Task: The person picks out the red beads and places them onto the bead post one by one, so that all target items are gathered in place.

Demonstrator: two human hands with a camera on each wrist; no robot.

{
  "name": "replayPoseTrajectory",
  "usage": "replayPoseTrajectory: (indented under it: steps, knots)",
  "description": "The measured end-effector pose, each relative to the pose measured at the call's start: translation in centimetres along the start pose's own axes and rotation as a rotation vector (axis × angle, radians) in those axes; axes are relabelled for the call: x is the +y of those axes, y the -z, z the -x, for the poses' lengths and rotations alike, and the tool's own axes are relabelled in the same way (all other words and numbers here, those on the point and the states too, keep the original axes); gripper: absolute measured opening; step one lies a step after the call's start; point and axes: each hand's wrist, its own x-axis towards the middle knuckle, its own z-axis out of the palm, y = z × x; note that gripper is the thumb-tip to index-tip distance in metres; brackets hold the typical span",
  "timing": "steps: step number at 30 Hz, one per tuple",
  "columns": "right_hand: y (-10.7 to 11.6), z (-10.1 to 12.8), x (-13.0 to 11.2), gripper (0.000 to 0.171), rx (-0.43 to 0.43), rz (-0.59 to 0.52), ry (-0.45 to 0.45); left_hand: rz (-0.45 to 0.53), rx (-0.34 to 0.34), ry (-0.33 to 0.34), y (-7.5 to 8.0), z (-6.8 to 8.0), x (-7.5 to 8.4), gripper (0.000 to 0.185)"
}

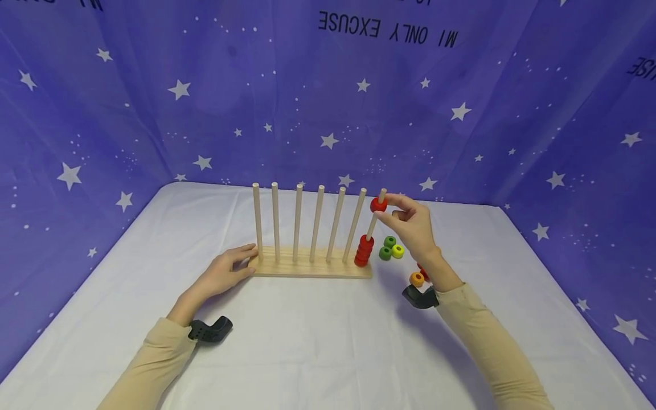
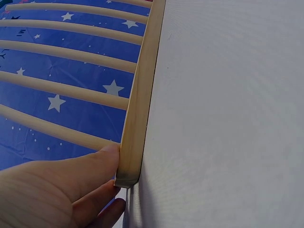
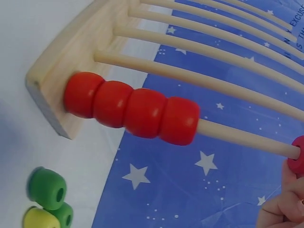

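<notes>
Round red wooden bead [image 1: 378, 204] sits near the top of the rightmost wooden peg [image 1: 372, 226], threaded on, not yet dropped. Right hand [image 1: 413, 225] pinches it: thumb and forefinger tips pressed on the bead's right side, other fingers loosely curled behind. In the right wrist view the bead [image 3: 297, 155] shows only at the picture's right edge, on the peg's tip.

Below it on the same peg: stack of four red beads [image 1: 363, 251] resting on the long pale wooden base [image 1: 312, 269]. The other six pegs are bare.

Left hand [image 1: 228, 272] lies flat on the bench, fingers fairly straight, tips pressing the base's left end [image 2: 129, 167]. No closed grip there, just bracing.

Loose beads on the bench right of the base, toward the bench's right edge: two green beads [image 1: 387, 247], one yellow bead [image 1: 397, 251], one orange bead [image 1: 417, 279], and something red behind the right wrist, mostly hidden. Black wrist-camera mounts [image 1: 210, 329] on both forearms. White cloth bench [image 1: 318, 341], blue star-print backdrop [image 1: 154, 102] on three sides.

Doing this step well, my read:
- keep the bead's bore in line with the peg, which appears to lean right in the head view, so it doesn't bind
- release only once the bead is clear of the tip and sliding freely
- keep the left hand's pressure on the base so it doesn't shift or tip
- keep the right wrist off the loose beads beneath it
</notes>
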Motion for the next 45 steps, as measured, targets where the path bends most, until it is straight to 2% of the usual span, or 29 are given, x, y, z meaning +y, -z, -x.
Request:
replayPoseTrajectory:
  steps: [8, 16, 24, 32, 45]
  knots:
    - [0.0, 0.2, 0.6, 0.039, -0.006, 0.105, -0.063, 0.005, 0.007, 0.002, 0.2, -0.3, 0.0, 0.049]
    - [-0.2, 0.7, 1.3, 0.038, -0.032, 0.144, -0.123, 0.007, -0.007, 0.017, 0.2, 0.1, 0.0, 0.049]
    - [-0.2, 0.9, 1.8, 0.037, -0.085, 0.120, -0.139, 0.015, -0.007, 0.008, 0.3, 0.2, 0.0, 0.049]
    - [-0.2, 1.2, 2.7, 0.039, -0.149, 0.192, -0.190, 0.023, -0.008, 0.015, 0.2, 0.2, 0.1, 0.049]
    - [-0.5, 1.1, 3.1, 0.032, -0.175, 0.240, -0.262, 0.024, -0.012, 0.017, 0.2, 0.1, 0.0, 0.049]
